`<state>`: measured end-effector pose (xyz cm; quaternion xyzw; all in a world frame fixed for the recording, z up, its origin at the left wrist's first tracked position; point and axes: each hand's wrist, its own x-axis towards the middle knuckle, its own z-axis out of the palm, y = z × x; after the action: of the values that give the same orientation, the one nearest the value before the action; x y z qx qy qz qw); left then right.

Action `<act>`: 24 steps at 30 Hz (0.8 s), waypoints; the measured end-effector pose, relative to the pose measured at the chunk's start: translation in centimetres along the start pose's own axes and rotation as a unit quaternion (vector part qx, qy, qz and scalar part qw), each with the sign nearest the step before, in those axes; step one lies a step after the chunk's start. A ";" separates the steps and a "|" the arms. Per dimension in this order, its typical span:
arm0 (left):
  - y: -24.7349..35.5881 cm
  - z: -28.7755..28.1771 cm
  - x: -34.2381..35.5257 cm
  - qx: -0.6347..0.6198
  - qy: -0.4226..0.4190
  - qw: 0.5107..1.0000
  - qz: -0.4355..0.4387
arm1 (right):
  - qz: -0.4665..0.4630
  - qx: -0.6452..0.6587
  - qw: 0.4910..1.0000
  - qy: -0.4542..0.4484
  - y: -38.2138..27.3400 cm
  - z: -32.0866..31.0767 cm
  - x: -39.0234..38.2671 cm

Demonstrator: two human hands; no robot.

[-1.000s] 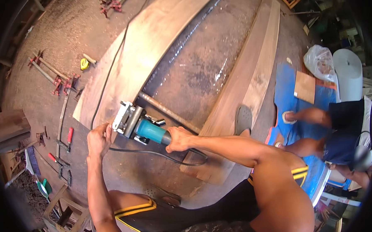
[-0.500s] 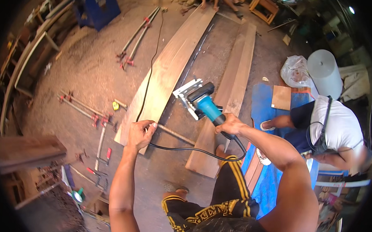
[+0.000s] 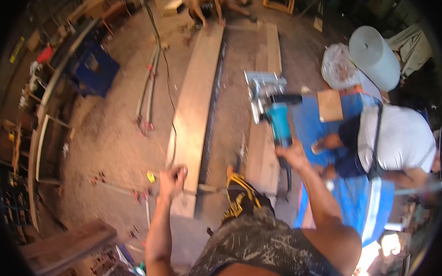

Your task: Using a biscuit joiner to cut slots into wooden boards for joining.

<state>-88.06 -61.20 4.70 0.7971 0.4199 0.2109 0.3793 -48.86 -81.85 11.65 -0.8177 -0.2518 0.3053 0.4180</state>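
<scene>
My right hand (image 3: 292,152) grips the barrel of a teal power tool (image 3: 280,125) with a silver base plate, raised over the right-hand planks. My left hand (image 3: 171,181) is closed on the black power cord (image 3: 173,123), which runs up the picture over the long pale board (image 3: 193,102). Right of that board lie more long planks (image 3: 262,159). A yellow tape measure (image 3: 150,177) lies left of my left hand.
A white-shirted person (image 3: 393,140) bends at the right on a blue tarp (image 3: 376,204). Another person (image 3: 197,6) crouches at the board's far end. Bar clamps (image 3: 146,95), a blue bin (image 3: 93,71), a wrap roll (image 3: 375,58) and wood pieces (image 3: 68,245) surround the work.
The tool has been lifted from low over the boards to higher on the right. My view has widened and shifted, now showing the far person and more surroundings.
</scene>
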 end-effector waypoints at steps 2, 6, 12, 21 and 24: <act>-1.9 0.2 3.6 -0.052 0.066 0.996 0.010 | 0.040 0.035 0.999 0.005 0.1 0.4 5.3; -0.5 -1.4 10.9 -0.021 0.041 0.998 -0.047 | 0.078 0.163 0.984 -0.009 -0.8 -0.6 12.5; 4.8 -3.1 25.0 0.020 -0.007 1.000 -0.010 | 0.131 0.211 0.969 0.002 -4.0 -2.2 22.4; 4.1 -2.7 58.2 0.059 -0.020 0.997 0.053 | 0.196 0.360 0.904 0.120 -9.7 -4.7 46.5; 4.7 -1.8 69.6 0.054 -0.047 0.997 0.033 | 0.219 0.408 0.875 0.142 -11.8 -5.9 53.4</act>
<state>-48.00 -4.36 10.73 0.8388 0.3858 0.1626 0.3481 -9.85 -43.19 8.88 -0.6433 0.1430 0.3451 0.6684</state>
